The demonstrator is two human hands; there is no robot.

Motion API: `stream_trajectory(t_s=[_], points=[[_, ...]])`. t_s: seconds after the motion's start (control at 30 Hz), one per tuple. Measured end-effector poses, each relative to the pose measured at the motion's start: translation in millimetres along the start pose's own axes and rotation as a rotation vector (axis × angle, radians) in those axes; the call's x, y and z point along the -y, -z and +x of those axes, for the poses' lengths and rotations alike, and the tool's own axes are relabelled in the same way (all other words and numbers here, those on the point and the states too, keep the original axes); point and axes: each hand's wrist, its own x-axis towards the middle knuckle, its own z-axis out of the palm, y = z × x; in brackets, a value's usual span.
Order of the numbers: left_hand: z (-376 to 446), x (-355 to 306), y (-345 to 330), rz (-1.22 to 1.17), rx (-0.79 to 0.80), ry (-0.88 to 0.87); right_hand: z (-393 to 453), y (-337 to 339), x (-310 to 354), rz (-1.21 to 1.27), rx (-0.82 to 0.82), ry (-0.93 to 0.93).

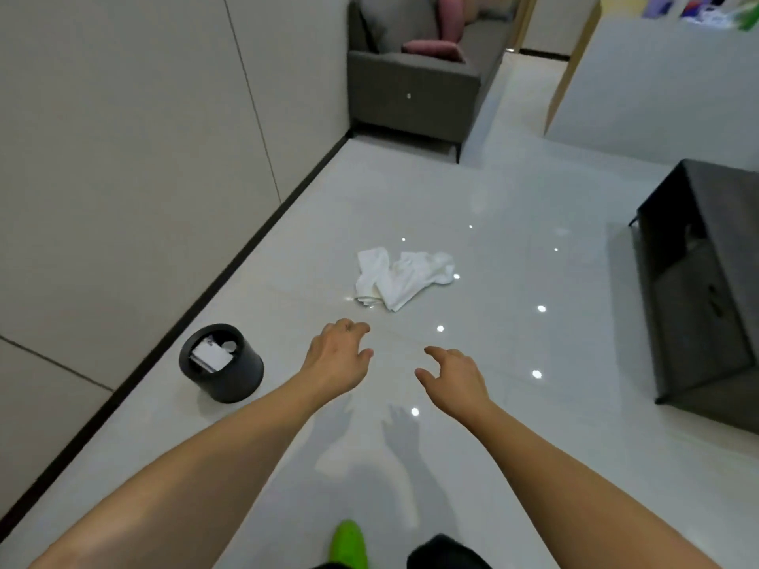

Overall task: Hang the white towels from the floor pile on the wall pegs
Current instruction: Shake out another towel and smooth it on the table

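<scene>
The white towels (404,278) lie in a crumpled, loosely folded heap on the glossy pale floor (513,248), near the wall (123,158) and well ahead of both hands. The left hand (336,359) and the right hand (451,379) extend forward above the floor, each grip wide with fingers loosely spread and slightly curled, holding nothing. A black round bin (221,363) containing paper stands beside the wall, left of the left hand.
</scene>
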Motion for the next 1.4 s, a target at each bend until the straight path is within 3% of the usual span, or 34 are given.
stream_trajectory(t_s=[0.37, 0.63, 0.83, 1.0, 1.2, 1.4], points=[[259.0, 4.9, -17.1, 0.133, 0.176, -0.044, 239.3, 17.1, -41.9, 0.231, 0.061, -0.203], [462.1, 25.0, -30.1, 0.046, 0.268, 0.205, 455.0, 17.5, -67.3, 0.298, 0.260, -0.284], [562.7, 36.6, -60.2, 0.020, 0.357, 0.197, 557.0, -5.5, -67.3, 0.307, 0.382, -0.355], [642.5, 83.9, -125.6, -0.013, 0.426, 0.229, 642.9, -72.0, -79.2, 0.311, 0.421, -0.407], [741.6, 187.9, -283.2, -0.009, 0.558, 0.184, 767.1, -229.0, -133.8, 0.400, 0.372, -0.588], [801.3, 274.4, -420.8, 0.042, 0.680, 0.139, 854.9, -363.4, -191.8, 0.905, 0.258, -1.000]])
